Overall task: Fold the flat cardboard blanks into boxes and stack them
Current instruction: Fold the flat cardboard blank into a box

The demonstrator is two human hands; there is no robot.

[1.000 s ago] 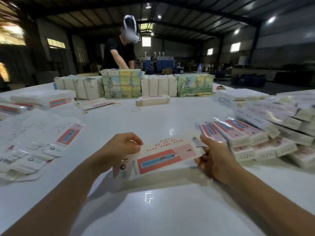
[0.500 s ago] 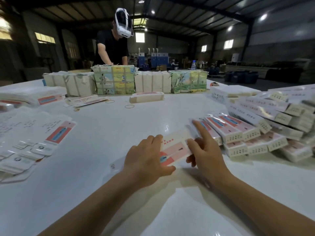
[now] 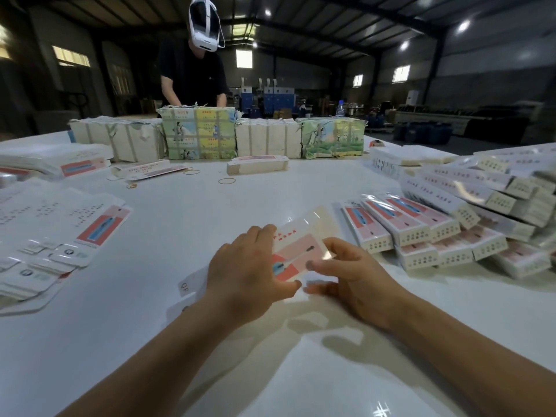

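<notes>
My left hand lies across the near part of the blank, fingers bent over it and pressing, while my right hand pinches its right edge between thumb and fingers. The blank sits low over the table, just in front of me, left of the pile of finished boxes. If I press off the crease, the panel could buckle or fold crooked; the glossy card could also slip from my pinch. Its long axis runs from near-left to far-right, the far end pointing toward the finished pile.
</notes>
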